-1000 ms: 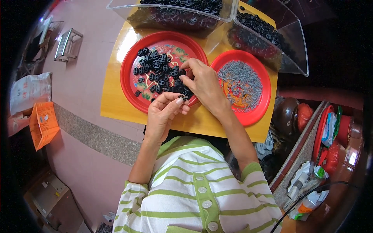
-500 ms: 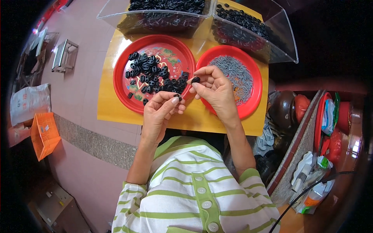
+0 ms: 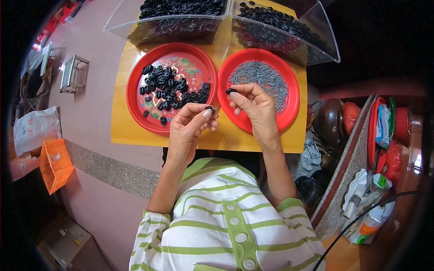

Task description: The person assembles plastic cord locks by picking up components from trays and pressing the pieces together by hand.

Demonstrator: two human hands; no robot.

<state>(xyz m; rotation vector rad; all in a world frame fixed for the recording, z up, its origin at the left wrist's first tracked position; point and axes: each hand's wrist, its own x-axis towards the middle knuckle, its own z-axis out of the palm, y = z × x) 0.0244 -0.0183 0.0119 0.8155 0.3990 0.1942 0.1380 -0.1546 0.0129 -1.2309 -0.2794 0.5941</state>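
My left hand is closed in a pinch on a small black plastic piece, partly covered by the fingertips. To its right, my right hand grips a rounded black plastic piece between thumb and forefinger. The two pieces are apart. Behind my left hand lies a round red tray with a floral pattern, bearing a heap of black oval pieces with two holes. A second red tray, just behind my right hand, carries many thin grey metal pieces, too small to identify surely.
Two clear plastic bins full of black parts stand at the back of the yellow table. On the right are a low wall, a brown jar and bagged items. A metal stool and orange bag sit left.
The view has shifted, so the trays and bins appear further left. My right hand has come slightly lower relative to the trays, its black piece still pinched. My left hand keeps its pinch.
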